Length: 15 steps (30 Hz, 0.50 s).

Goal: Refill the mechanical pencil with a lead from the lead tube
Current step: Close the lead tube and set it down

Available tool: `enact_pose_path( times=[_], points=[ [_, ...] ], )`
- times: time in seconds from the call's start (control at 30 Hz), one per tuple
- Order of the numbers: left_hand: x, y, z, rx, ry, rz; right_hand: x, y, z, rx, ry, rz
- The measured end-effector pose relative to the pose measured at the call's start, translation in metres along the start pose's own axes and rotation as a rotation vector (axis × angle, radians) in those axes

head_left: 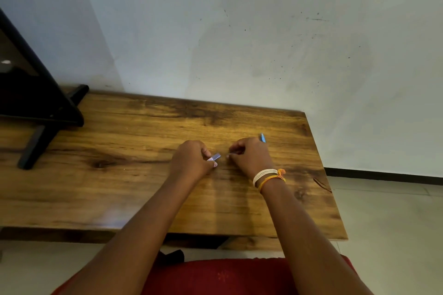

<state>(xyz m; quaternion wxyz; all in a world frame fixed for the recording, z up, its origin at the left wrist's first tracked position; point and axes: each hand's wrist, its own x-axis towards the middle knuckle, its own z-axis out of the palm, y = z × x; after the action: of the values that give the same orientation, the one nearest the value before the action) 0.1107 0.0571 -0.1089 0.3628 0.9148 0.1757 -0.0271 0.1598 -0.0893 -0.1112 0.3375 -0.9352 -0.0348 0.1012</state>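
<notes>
Two hands over the wooden table (143, 175), left hand (190, 160) pinching a small lead tube (215, 157) at its fingertips, contents not visible, right hand (249, 154) curled shut round a blue mechanical pencil (263, 137), tip poking out past the knuckles, thumb and forefinger pinched together near the tube's end

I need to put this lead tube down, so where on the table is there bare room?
Bare wood lies between the left hand and the black stand, and along the table near edge. It is crowded between the hands, by the lead tube.
</notes>
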Motion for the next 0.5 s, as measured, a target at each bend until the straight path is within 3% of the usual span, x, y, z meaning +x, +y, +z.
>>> enact_pose_path(
  times=[0.17,0.3,0.37,0.5],
  points=[
    [-0.003,0.001,0.003,0.003,0.012,0.017,0.002,-0.002,0.003,-0.001,0.032,0.030],
    [-0.001,0.000,-0.002,-0.078,0.051,-0.004,0.004,-0.002,0.001,0.211,0.065,0.111],
    [0.001,0.000,-0.004,-0.155,0.063,-0.017,0.004,-0.004,-0.002,0.430,0.038,0.168],
    [0.003,0.006,-0.008,-0.459,-0.009,-0.082,0.001,-0.011,-0.012,1.110,-0.156,0.292]
  ],
)
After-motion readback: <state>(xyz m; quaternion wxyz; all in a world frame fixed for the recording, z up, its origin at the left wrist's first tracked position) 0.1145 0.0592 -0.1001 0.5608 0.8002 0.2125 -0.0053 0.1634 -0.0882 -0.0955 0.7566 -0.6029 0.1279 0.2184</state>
